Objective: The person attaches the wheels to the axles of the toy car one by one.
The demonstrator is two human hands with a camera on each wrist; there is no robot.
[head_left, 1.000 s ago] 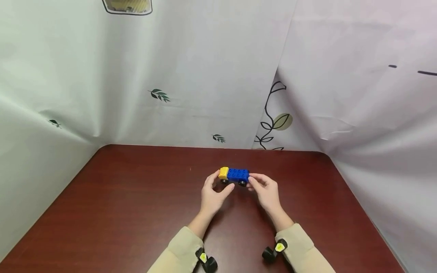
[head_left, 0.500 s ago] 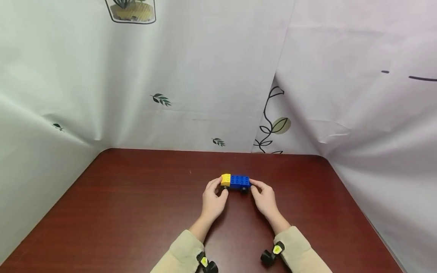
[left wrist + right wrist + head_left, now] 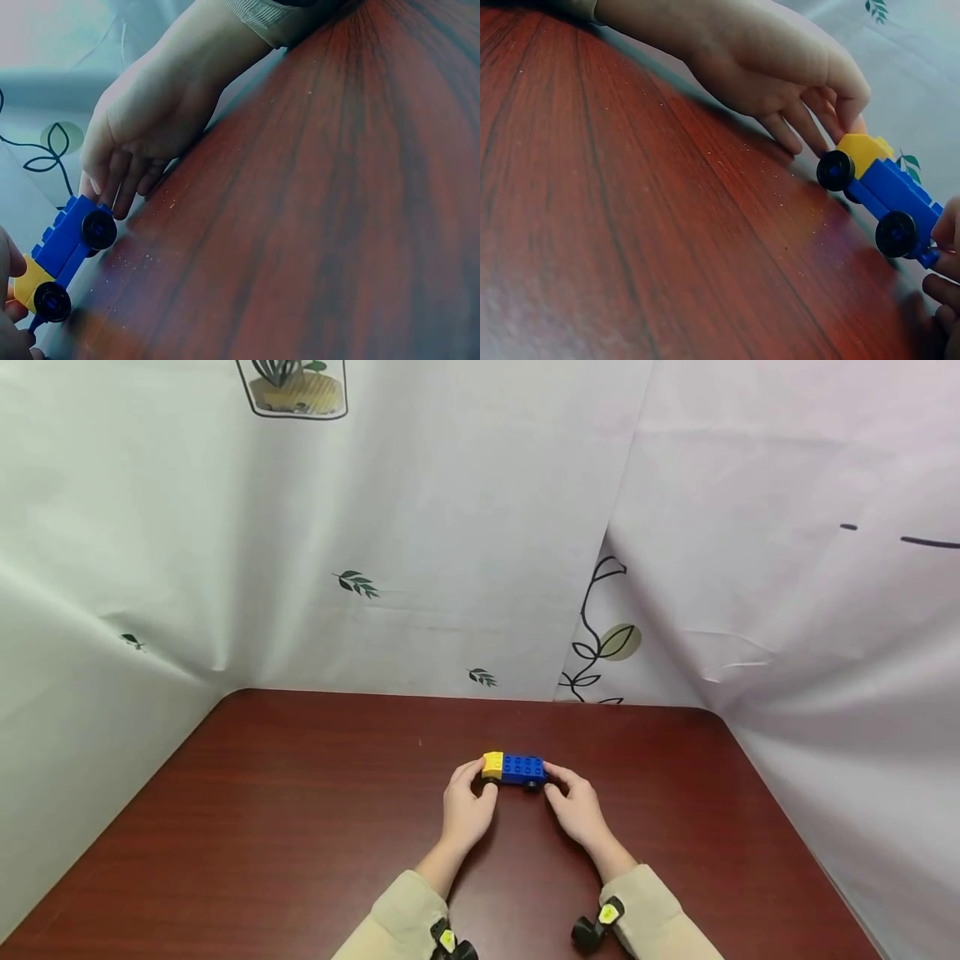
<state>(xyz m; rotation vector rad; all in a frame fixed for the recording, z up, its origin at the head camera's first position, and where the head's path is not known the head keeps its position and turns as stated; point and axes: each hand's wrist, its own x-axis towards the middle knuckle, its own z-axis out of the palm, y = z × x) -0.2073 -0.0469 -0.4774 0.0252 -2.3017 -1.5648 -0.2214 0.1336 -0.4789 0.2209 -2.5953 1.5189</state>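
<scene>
A toy truck (image 3: pixel 522 768) built from blocks, with a yellow cab, a studded blue body and black wheels, sits between both hands near the middle of the table. At the yellow end, my left hand (image 3: pixel 467 810) holds it with thumb and fingers. My right hand (image 3: pixel 579 810) pinches the blue rear end between thumb and index finger. From the side, in the right wrist view, the truck (image 3: pixel 900 196) is level with its wheels close to the tabletop; whether they touch it I cannot tell. The left wrist view cuts off most of the left hand (image 3: pixel 9 330).
The brown wooden table (image 3: pixel 300 827) reaches back to a pale wall covering (image 3: pixel 450 527) printed with leaves. Black wrist cameras (image 3: pixel 588 935) are strapped at both beige sleeves (image 3: pixel 651 902).
Both hands have lowered the truck toward the tabletop, and it has turned from a slight slant to nearly straight. The head view has tilted up a little.
</scene>
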